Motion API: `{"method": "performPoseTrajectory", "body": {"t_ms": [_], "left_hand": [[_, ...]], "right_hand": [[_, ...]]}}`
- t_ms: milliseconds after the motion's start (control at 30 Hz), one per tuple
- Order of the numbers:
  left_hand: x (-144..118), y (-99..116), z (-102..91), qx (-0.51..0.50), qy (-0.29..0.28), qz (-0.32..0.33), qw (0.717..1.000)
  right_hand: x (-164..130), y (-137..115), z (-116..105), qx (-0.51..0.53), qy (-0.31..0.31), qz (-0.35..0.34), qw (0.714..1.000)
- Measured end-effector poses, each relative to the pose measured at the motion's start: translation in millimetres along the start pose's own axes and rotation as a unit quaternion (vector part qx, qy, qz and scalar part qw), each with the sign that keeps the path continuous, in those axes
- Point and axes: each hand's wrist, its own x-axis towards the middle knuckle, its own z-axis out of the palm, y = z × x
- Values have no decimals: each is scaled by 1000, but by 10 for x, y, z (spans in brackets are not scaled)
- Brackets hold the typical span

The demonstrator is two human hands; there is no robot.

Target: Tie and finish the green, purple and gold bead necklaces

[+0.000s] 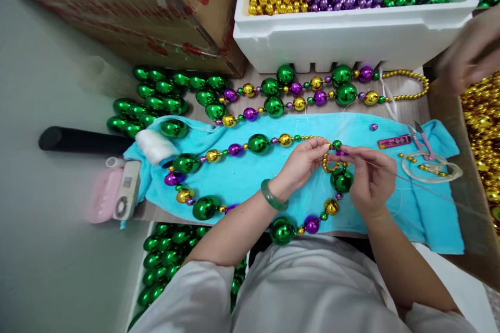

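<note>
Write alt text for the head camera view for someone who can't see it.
Two hands, left hand and right hand, pinch a bead necklace of green, gold and purple beads over a turquoise towel. Behind it a white foam box holds sorted beads; scissors lie to the right.

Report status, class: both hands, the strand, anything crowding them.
Left hand pinching the bead strand; right hand pinching thread at the same spot. Strand looped on blue towel. Scissors to the right, apart.

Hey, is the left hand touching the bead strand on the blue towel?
Touching. The head view shows the left hand with its fingertips closed on the small gold beads of the bead strand on the blue towel, with no gap visible between them.
</note>
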Motion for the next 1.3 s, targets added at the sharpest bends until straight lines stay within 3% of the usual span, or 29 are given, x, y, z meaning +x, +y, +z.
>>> {"method": "performPoseTrajectory", "body": {"t_ms": [200,433,600,767,900,1000,1067,1167,1300], "left_hand": [[69,2,-62,-1,50,5,999],[77,-3,-104,-3,52,10,999],[78,-5,-89,-12,54,1,998],[70,-17,-84,-6,53,5,999],[39,-19,-57,35,41,34,998],[27,-15,-33,79,26,72,994],[25,-14,-24,103,17,92,990],[20,-21,-11,131,9,112,985],[2,-32,18,151,5,136,979]], "right_hand": [[-33,-260,-329,25,-148,157,976],[-106,-160,-869,156,-103,298,936],[-89,-4,-970,137,-58,366,919],[-50,118,-987,158,-156,424,878],[-83,131,-984,5,-200,478,855],[-143,77,-1074,-118,-258,460,841],[-169,13,-1150,-199,-267,410,849],[-159,-116,-1153,-267,-218,299,890],[-77,-302,-856,-248,-165,197,934]]}}
